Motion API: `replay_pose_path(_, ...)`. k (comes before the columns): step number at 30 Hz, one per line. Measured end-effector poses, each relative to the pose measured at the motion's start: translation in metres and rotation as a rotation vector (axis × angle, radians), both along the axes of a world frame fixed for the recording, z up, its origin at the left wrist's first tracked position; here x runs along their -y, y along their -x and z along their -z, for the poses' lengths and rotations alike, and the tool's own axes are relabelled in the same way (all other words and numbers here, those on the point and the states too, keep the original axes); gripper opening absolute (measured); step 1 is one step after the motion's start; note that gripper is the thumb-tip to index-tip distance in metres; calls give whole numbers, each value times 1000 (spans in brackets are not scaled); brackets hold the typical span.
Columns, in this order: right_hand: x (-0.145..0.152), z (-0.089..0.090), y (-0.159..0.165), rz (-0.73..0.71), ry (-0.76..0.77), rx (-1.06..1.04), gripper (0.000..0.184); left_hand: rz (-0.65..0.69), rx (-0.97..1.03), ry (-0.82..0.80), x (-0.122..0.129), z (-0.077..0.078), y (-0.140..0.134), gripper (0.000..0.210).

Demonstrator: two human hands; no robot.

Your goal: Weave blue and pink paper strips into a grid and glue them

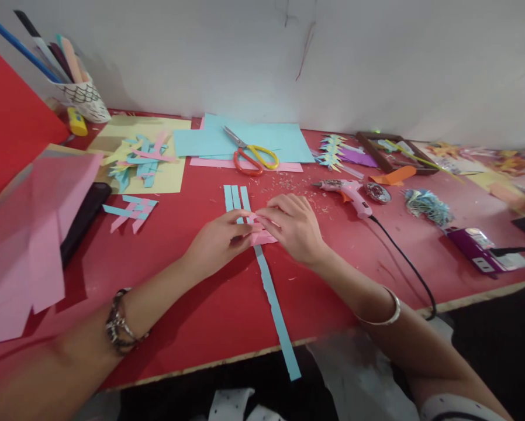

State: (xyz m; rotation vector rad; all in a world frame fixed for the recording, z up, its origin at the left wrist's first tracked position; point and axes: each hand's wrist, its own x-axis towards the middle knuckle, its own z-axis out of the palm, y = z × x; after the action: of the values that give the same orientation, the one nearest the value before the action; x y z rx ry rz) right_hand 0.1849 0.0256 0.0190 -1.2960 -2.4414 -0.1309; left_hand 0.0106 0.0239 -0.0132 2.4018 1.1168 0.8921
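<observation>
While lying low on the red table point(192, 304), pinched a short pink paper strip point(265, 237) from both ends: left hand point(221, 237) closed on it with thumb and forefinger pressed together, right hand point(293, 225) nipping the other end likewise, remaining fingers curled loosely. Sat at the middle of the table, crosswise on three light-blue paper strips point(234, 199) laid side by side and touching; showed above the hands as short ends, with one of them, the long blue strip point(275, 310), running back past the table's near edge and hanging over it. Judged very light, thin and limp: would likely flop under own weight, crease at a hard squeeze, tear along the ragged edge, and slide readily on the smooth tabletop. Best taken close to the crossing, flat between fingertip pads, with a second hand pressing the blue ones down, rather than by a far end. Lay well apart behind: orange-and-yellow scissors point(251, 156) on light-blue paper sheets point(284, 143), a pink hot glue gun point(348, 193) to the right, and a small woven pink-and-blue piece point(133, 211) to the left.
</observation>
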Motion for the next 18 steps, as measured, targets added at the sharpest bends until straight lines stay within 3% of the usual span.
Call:
replay_pose_path(6,-2,-5,-1,-75,53,-61,29,-1,1,33,0,-3,1,29)
replay_pose_path(12,-12,-13,-30,-85,22,-346,28,-62,44,173,-1,-8,1,27)
replay_pose_path(18,-16,-5,-34,-376,390,-247,10,-84,75,222,-1,-12,0,26)
